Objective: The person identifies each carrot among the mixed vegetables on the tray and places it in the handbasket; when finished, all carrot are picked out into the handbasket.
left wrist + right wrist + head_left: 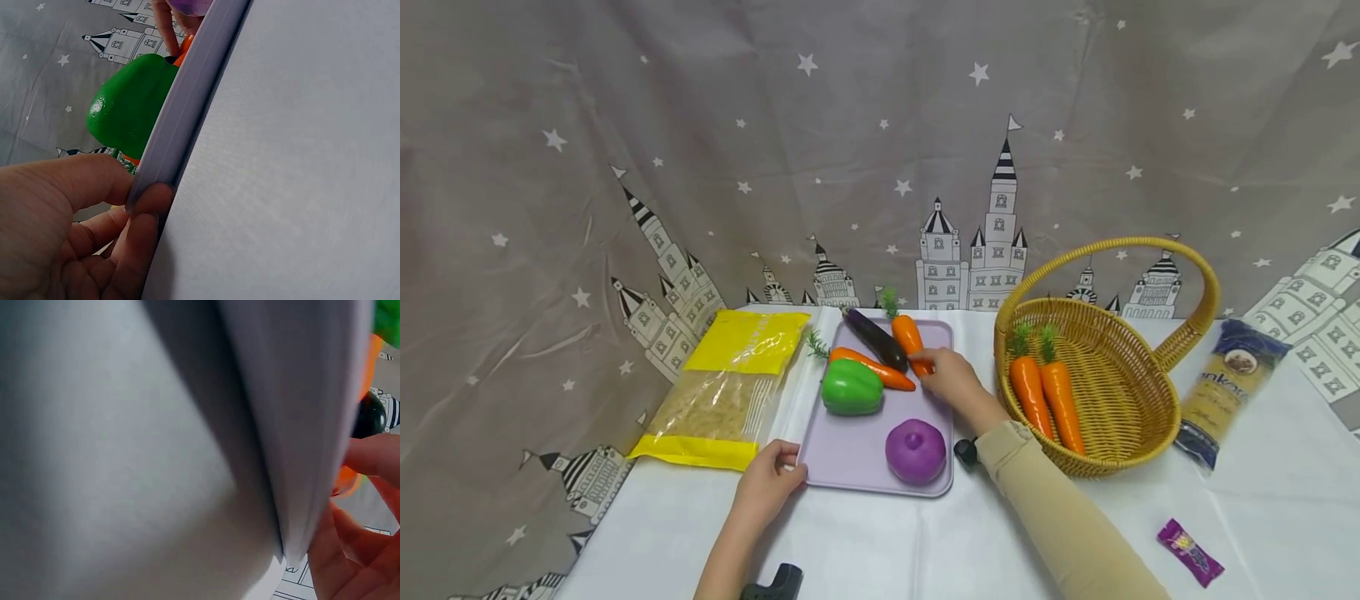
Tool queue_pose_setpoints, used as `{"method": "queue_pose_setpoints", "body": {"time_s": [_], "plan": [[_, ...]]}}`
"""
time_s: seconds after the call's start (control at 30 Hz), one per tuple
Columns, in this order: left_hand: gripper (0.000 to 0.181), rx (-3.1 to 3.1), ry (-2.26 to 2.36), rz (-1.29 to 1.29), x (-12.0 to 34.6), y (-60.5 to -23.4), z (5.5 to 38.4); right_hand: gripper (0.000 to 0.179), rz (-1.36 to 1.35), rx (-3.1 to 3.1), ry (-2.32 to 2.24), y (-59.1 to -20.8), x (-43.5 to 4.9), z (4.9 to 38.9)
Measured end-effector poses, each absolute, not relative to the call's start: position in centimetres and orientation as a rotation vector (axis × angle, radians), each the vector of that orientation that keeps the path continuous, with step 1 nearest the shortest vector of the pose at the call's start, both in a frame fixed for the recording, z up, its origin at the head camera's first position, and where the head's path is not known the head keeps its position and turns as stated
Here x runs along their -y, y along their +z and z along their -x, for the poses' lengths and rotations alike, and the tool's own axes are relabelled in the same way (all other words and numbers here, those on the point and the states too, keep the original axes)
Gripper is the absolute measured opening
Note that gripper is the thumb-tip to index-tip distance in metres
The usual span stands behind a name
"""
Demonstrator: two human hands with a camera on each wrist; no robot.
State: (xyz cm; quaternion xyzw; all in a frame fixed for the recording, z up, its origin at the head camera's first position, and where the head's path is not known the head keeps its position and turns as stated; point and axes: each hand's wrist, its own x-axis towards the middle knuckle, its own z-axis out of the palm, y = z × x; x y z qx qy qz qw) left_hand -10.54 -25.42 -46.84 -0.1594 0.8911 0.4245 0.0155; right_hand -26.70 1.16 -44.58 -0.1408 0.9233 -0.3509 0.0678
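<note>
Pinching the narrow end of a carrot (907, 336), the right hand (953, 379) has its thumb and fingers clamped on the orange body at the far right of a lilac tray (850, 454); the carrot's leafy top points away from those fingers, past the tray's far rim, and whether its body rests on the tray I cannot tell. The left hand (771, 479) has thumb and fingers clamped on the rim near the tray's near left corner. Just left of the right fingers lies the thick end of an eggplant (874, 337), its stem slanting away and to the left. Also beside these fingers is the tip of a second carrot (867, 363), whose leaves hang over the left rim. Farther left and a little nearer sits a green pepper (852, 387), which is beyond the left fingers. A round purple vegetable (916, 452) lies on the near side of the right fingers, in the tray's near right corner. To the right of that hand stands a wicker basket (1108, 400), with two carrots (1062, 407) inside along its left part, and past it a blue-ended bag (1228, 387). A yellow-ended bag (730, 342) lies beyond the left fingers, on the white worktop (880, 546).
</note>
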Motion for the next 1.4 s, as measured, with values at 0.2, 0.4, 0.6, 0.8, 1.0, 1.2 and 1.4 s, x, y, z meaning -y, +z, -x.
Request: {"method": "queue_pose_setpoints", "body": {"time_s": [0.2, 0.4, 0.6, 0.8, 1.0, 1.2, 1.4], "plan": [[0.029, -2.77, 1.327, 0.488, 25.5, -47.0, 10.5, 0.051, 0.337, -2.643, -1.202, -44.5, -1.3, 26.4], [0.029, -2.779, 1.329, 0.486, 25.5, -47.0, 10.5, 0.048, 0.291, -2.448, -1.473, -44.8, -1.6, 26.1], [0.031, -2.765, 1.321, 0.475, 25.2, -46.9, 10.6, 0.049, 0.254, -2.142, -1.751, -44.9, -2.6, 25.8], [0.032, -2.761, 1.31, 0.475, 25.3, -46.9, 10.7, 0.052, 0.242, -1.858, -1.937, -43.8, -3.2, 24.9], [0.032, -2.757, 1.313, 0.47, 25.5, -47.1, 10.7, 0.054, 0.255, -1.599, -2.096, -41.7, -3.6, 23.3], [0.032, -2.762, 1.317, 0.457, 25.6, -47.3, 10.8, 0.056, 0.316, -1.494, -2.179, -38.6, -4.6, 20.9], [0.033, -2.761, 1.319, 0.442, 25.7, -47.3, 10.9, 0.055, 0.37, -1.621, -2.177, -35.8, -6.8, 18.3]]}}
